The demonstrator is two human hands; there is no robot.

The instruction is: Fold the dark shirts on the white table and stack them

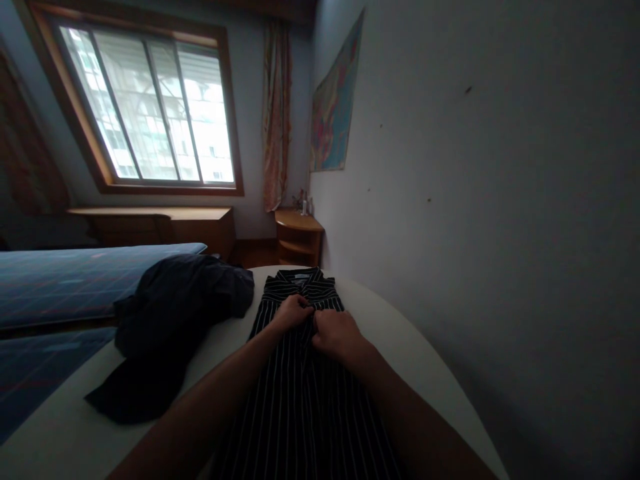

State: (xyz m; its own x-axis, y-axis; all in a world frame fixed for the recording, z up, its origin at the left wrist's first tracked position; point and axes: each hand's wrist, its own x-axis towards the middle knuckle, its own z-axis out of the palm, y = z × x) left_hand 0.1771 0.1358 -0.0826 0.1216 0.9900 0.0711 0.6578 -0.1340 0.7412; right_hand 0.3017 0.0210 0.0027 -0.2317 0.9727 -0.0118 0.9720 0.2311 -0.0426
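A black shirt with thin white stripes (280, 387) lies lengthwise on a pale round table (415, 360), its collar at the far end. Both hands are at its front, just below the collar. My left hand (293, 313) pinches the cloth near the middle of the front. Close beside it, my right hand (339, 335) is closed with the fingers curled on the shirt's front edge. Whatever small part lies between the fingertips is hidden. The lower part of the shirt runs between my forearms toward me.
A dark crumpled garment (175, 313) lies on the table's left side. Past it is a bed with a blue plaid cover (65, 280). A wall (500, 253) rises along the right. Behind stand a wooden corner shelf (300, 219) and a low wooden desk (200, 215) under the window.
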